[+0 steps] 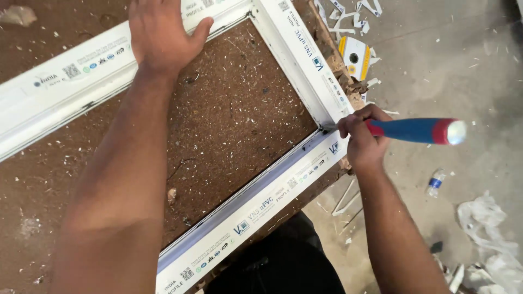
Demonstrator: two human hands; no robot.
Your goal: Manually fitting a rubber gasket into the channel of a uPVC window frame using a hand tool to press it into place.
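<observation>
the right hand (pixel 362 144) is wrapped tight around a red and blue tool handle (pixel 417 130), thumb and fingers closed on the end nearest the frame. the handle sticks out to the right over the floor. the working tip is hidden behind the knuckles, so its shape cannot be told, but it meets the inner corner joint (pixel 326 128) of the white plastic frame (pixel 283 185), where the near bar and the right bar come together.

the left hand (pixel 160 32) lies flat and spread on the far bar (pixel 60 87) of the same frame, palm down, fingers running off the top edge of the view. it grips nothing; it just presses down.

the frame rests on a brown board worktop (pixel 234 114) covered in white chips and dust. on the concrete floor to the right lie white offcuts (pixel 348 16), a small yellow and white piece (pixel 354 54), a plastic bottle (pixel 435 182) and crumpled clear wrap (pixel 490 228).

to do this corner well, it looks best to keep the tool low and running along the seam, so the edge takes only what stands proud and does not dig into the bar faces. short, light pushes seem safer than one hard shove, since a slip at the corner would likely score the visible white surface. the left hand is well away from the corner, which keeps it out of the tool's path, but its weight should stay firm so the frame does not skate on the loose chips beneath it.
</observation>
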